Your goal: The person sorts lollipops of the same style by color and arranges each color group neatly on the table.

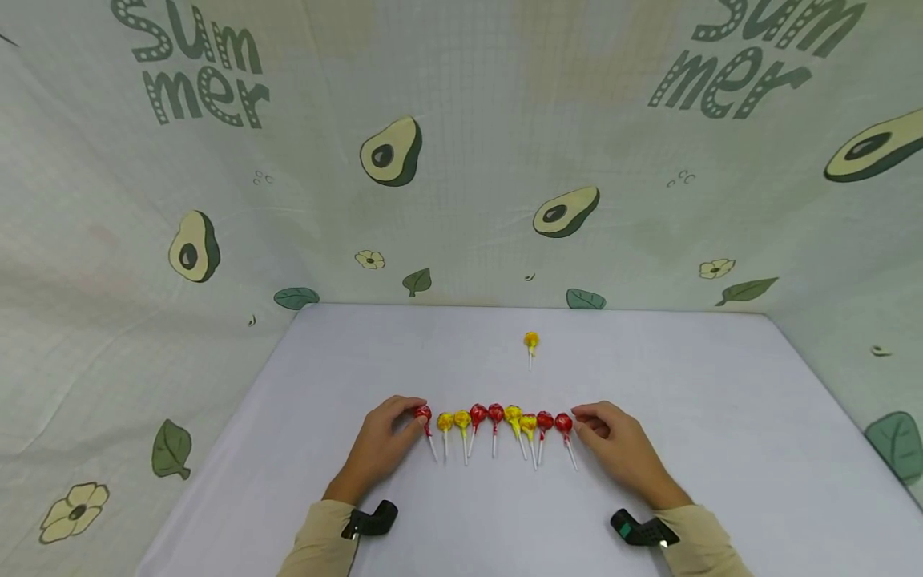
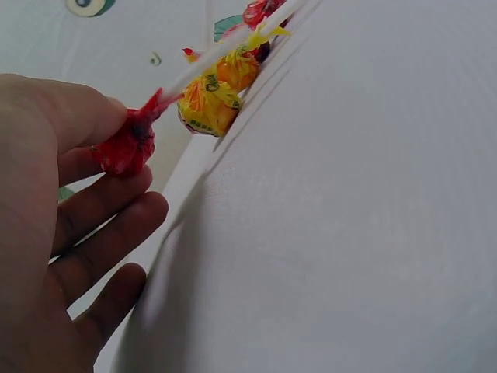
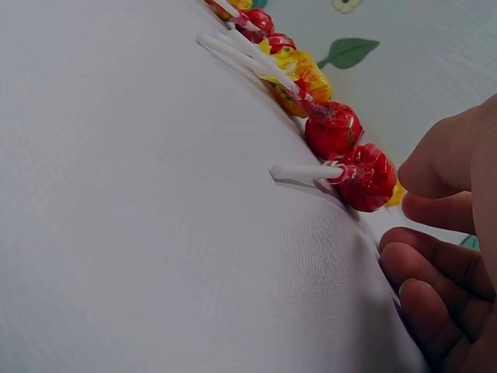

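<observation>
"What does the left hand (image 1: 384,443) have?"

"A red lollipop (image 2: 128,149) at the left end of the row, its wrapped head pinched between thumb and finger. The other fingers are spread apart."

"And the right hand (image 1: 624,449)?"

"It holds nothing. The fingers bend loosely, just beside the rightmost red lollipop (image 3: 369,180); whether they touch it, I cannot tell."

"What's between them?"

"More red and yellow lollipops (image 1: 496,411), side by side on the white bench (image 1: 497,529), sticks toward the person."

"Anything outside the row?"

"A lone yellow lollipop (image 1: 531,339), farther back, its stick also pointing toward the person."
</observation>
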The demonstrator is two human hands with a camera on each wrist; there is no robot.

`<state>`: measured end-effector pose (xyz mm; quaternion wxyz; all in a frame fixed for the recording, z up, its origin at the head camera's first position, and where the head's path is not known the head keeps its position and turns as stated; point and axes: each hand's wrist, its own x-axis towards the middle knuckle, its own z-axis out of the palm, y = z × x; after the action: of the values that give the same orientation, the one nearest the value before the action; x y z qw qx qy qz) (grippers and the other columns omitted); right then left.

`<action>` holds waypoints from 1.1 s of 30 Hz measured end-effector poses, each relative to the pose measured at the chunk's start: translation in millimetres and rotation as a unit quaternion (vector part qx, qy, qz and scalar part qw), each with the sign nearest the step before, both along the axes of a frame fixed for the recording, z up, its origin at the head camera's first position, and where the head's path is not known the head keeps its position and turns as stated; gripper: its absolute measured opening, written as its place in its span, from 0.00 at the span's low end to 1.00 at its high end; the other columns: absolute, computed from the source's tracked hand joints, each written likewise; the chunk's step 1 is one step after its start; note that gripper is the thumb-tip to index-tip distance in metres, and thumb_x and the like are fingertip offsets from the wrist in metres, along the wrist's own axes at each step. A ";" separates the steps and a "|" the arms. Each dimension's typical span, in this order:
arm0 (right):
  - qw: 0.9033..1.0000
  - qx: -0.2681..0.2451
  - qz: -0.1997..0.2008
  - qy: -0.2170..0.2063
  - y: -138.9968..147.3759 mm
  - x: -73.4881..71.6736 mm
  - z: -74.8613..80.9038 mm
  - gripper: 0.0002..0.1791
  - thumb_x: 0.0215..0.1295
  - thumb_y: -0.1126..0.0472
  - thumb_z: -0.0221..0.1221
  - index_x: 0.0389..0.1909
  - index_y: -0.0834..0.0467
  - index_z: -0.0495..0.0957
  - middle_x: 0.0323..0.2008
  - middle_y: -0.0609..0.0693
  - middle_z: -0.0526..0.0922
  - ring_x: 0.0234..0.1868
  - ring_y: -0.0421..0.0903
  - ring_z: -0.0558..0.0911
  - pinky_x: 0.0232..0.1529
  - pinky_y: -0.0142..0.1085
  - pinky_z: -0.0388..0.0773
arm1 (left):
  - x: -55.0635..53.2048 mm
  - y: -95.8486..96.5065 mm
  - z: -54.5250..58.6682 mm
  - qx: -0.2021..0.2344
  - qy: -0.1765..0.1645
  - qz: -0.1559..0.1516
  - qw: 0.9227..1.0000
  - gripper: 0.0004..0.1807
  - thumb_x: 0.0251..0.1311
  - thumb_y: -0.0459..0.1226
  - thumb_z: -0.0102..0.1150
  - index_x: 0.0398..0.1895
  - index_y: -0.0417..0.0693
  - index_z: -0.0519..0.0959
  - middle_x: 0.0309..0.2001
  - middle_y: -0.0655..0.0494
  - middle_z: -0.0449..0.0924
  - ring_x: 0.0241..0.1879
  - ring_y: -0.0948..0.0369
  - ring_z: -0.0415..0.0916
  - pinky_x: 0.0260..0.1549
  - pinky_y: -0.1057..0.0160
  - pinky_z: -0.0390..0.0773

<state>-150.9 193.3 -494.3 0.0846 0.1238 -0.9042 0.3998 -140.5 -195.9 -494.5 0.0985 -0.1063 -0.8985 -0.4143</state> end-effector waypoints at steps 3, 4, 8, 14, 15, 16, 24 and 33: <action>1.000 0.000 -0.001 -0.002 -0.5 0.6 0.8 0.11 0.65 0.64 0.66 0.47 0.57 0.84 0.37 0.42 0.81 0.37 0.38 0.78 0.38 0.32 0.76 | 1.1 0.8 0.1 0.001 -0.007 0.003 1.000 0.14 0.65 0.38 0.66 0.53 0.51 0.84 0.46 0.71 0.80 0.51 0.68 0.75 0.57 0.55 0.74; 1.000 0.000 -0.001 -0.002 -0.7 0.8 1.0 0.11 0.64 0.64 0.66 0.47 0.57 0.84 0.36 0.42 0.81 0.37 0.38 0.78 0.38 0.32 0.76 | 1.5 1.2 0.1 0.003 -0.009 0.003 1.000 0.14 0.65 0.38 0.66 0.53 0.51 0.84 0.46 0.71 0.80 0.51 0.68 0.75 0.57 0.55 0.74; 1.000 0.001 -0.001 0.000 -0.7 1.5 1.0 0.10 0.64 0.65 0.66 0.46 0.57 0.84 0.36 0.42 0.81 0.36 0.37 0.78 0.37 0.32 0.76 | 3.2 2.7 0.5 0.005 -0.012 0.004 1.000 0.14 0.65 0.38 0.66 0.53 0.51 0.84 0.45 0.72 0.80 0.50 0.68 0.75 0.56 0.54 0.75; 1.000 0.001 -0.001 0.007 0.5 2.7 0.6 0.10 0.64 0.65 0.66 0.46 0.57 0.85 0.35 0.41 0.81 0.36 0.37 0.77 0.37 0.31 0.75 | 4.4 5.1 0.6 0.000 -0.016 0.005 1.000 0.14 0.65 0.39 0.66 0.53 0.52 0.84 0.44 0.73 0.79 0.49 0.68 0.75 0.55 0.54 0.75; 1.000 0.002 0.000 0.008 0.8 3.0 0.6 0.10 0.64 0.65 0.66 0.46 0.57 0.85 0.35 0.41 0.81 0.36 0.37 0.77 0.37 0.31 0.75 | 4.5 5.5 0.6 0.000 -0.017 0.005 1.000 0.14 0.64 0.39 0.66 0.53 0.52 0.84 0.44 0.73 0.79 0.48 0.68 0.75 0.55 0.54 0.75; 1.000 0.003 0.001 0.010 1.2 3.1 0.6 0.10 0.64 0.65 0.66 0.46 0.57 0.85 0.35 0.41 0.81 0.36 0.36 0.77 0.37 0.31 0.75 | 4.7 5.8 0.7 0.000 -0.017 0.006 1.000 0.14 0.64 0.39 0.67 0.52 0.52 0.84 0.43 0.73 0.79 0.48 0.68 0.75 0.55 0.54 0.75; 1.000 0.010 -0.004 0.019 1.7 3.7 1.8 0.10 0.64 0.65 0.66 0.46 0.58 0.84 0.35 0.41 0.81 0.36 0.37 0.77 0.37 0.32 0.75 | 3.0 9.7 2.7 0.004 -0.014 -0.006 1.000 0.15 0.66 0.41 0.65 0.54 0.52 0.83 0.47 0.71 0.80 0.52 0.68 0.75 0.57 0.54 0.75; 1.000 0.004 -0.004 0.016 -4.2 1.9 2.3 0.10 0.65 0.65 0.65 0.46 0.58 0.84 0.36 0.42 0.82 0.36 0.38 0.77 0.38 0.32 0.76 | -2.5 16.4 5.6 0.014 -0.007 -0.024 1.000 0.12 0.66 0.40 0.65 0.51 0.54 0.84 0.44 0.73 0.79 0.50 0.69 0.75 0.55 0.54 0.75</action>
<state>-149.1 189.1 -492.0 0.0999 0.1267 -0.9051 0.3935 -142.9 -179.5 -488.9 0.0839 -0.1242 -0.8904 -0.4298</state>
